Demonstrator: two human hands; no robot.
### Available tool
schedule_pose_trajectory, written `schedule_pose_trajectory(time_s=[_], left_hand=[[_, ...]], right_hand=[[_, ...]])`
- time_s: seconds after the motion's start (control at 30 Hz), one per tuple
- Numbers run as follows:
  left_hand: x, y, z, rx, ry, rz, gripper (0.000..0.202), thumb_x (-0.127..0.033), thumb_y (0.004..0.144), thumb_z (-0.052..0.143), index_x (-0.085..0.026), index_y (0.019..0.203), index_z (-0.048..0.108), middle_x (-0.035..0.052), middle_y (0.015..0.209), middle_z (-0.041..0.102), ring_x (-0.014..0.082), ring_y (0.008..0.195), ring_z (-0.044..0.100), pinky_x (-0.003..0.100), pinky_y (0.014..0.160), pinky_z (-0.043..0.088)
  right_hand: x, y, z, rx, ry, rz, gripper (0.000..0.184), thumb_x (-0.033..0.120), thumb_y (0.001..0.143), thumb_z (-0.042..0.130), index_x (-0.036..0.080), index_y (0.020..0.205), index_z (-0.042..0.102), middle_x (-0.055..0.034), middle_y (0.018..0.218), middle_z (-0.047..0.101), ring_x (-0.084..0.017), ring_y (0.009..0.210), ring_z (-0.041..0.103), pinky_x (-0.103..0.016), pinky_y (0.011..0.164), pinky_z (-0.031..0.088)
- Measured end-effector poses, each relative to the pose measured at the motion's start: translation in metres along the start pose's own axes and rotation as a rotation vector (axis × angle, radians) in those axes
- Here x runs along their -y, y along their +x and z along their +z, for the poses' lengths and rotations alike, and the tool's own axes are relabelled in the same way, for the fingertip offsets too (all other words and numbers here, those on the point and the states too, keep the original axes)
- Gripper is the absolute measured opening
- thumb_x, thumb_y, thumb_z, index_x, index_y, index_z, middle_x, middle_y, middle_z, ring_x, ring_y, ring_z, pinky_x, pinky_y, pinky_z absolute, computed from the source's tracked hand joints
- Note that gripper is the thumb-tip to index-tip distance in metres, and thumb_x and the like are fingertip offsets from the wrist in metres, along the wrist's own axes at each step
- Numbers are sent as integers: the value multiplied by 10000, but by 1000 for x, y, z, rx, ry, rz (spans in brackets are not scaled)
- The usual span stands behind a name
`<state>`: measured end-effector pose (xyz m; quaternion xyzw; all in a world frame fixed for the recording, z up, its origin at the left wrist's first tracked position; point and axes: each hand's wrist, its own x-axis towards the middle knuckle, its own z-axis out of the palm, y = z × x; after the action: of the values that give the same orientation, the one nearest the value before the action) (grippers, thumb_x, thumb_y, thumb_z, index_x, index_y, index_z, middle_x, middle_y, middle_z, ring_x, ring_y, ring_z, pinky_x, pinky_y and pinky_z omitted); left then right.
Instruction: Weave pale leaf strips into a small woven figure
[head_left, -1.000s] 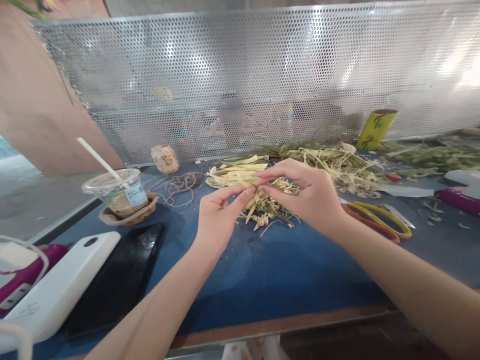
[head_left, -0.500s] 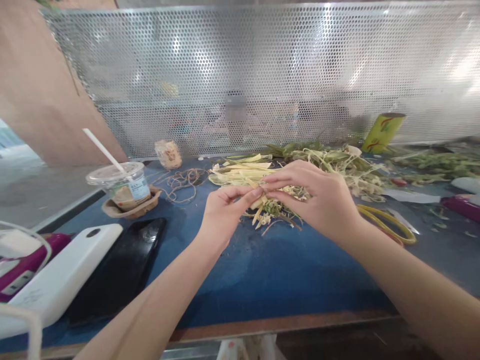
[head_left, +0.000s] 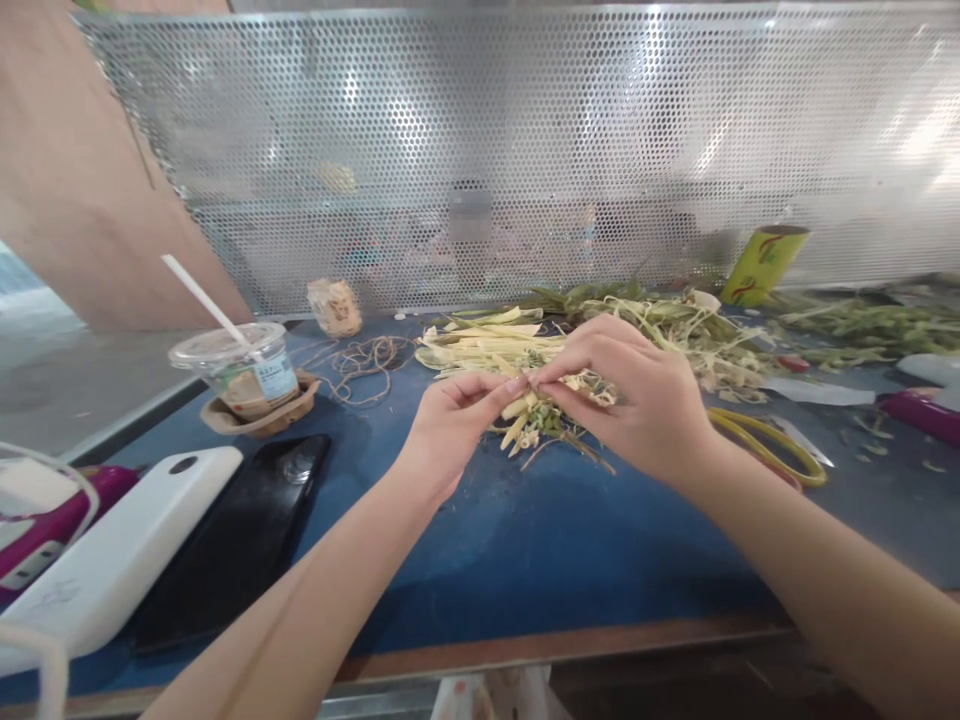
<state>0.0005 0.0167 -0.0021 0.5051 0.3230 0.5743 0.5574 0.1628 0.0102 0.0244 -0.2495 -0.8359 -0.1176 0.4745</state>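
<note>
My left hand [head_left: 450, 430] and my right hand [head_left: 637, 400] meet over the blue table top [head_left: 525, 540], fingertips pinched together on a small bundle of pale yellow plant strips [head_left: 525, 415] with green bits hanging below it. The bundle sits just above the table between both hands. Behind them lies a flat heap of cut pale strips [head_left: 480, 345]. A larger tangle of green and pale stems [head_left: 675, 325] spreads to the right of that heap.
A lidded cup with a straw [head_left: 240, 375] stands at the left beside loose twine [head_left: 367, 360]. A black phone [head_left: 240, 530] and white power bank [head_left: 112, 560] lie front left. Yellow-handled scissors [head_left: 772, 445] lie at the right. A perforated metal screen [head_left: 525, 150] closes the back.
Both hands have stayed pinched on the bundle, shifting slightly; the right hand's fingers have curled in more over the strips. The view moved up a little.
</note>
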Motion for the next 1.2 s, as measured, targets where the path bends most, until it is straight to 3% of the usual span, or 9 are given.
schedule_pose_trajectory(time_s=[0.13,0.27,0.5,0.6,0.8,1.03,1.2], left_hand=[[-1,0,1,0,-32,-3,138,-252,566,756,-143,585,674,-21,602,641,60,623,536,198,671,398],[-2,-1,2,4,-69,-38,155,-251,552,761,-135,585,664,-26,585,627,51,586,514,188,619,382],[-2,-1,3,75,-48,-66,137,-221,588,736,-129,548,641,-40,542,582,45,566,481,184,605,364],[-1,-2,2,126,-27,-83,129,-217,617,718,-129,562,640,-35,566,585,48,592,483,182,627,361],[-2,-3,2,152,6,-138,151,-241,624,715,-129,580,624,-32,573,565,54,584,468,189,605,347],[-5,-3,4,136,14,-120,193,-240,576,735,-123,520,592,-33,550,543,51,542,441,197,557,323],[-7,-4,7,87,-12,-102,166,-222,565,734,-134,511,605,-31,536,545,57,532,446,208,555,327]], right_hand=[[4,-1,1,-3,61,113,165,49,720,566,209,759,557,-6,737,607,-138,741,545,-277,675,476],[4,0,-2,36,40,102,168,54,719,558,209,782,548,-6,757,612,-142,751,539,-281,677,469],[-11,3,-14,312,-21,-168,110,91,809,489,194,834,519,-27,799,608,-140,775,526,-290,697,455],[-16,3,-16,313,83,-219,103,94,806,504,190,840,511,-27,811,608,-138,787,541,-297,722,458],[-20,3,-17,334,226,-128,81,132,788,552,169,860,546,-29,802,583,-128,778,539,-278,716,467],[-18,-1,-15,300,18,-241,93,135,818,502,180,883,552,-28,827,618,-136,810,558,-292,739,467],[-17,-3,-12,169,-32,-303,134,112,799,521,221,874,537,-7,814,657,-136,783,585,-282,702,484]])
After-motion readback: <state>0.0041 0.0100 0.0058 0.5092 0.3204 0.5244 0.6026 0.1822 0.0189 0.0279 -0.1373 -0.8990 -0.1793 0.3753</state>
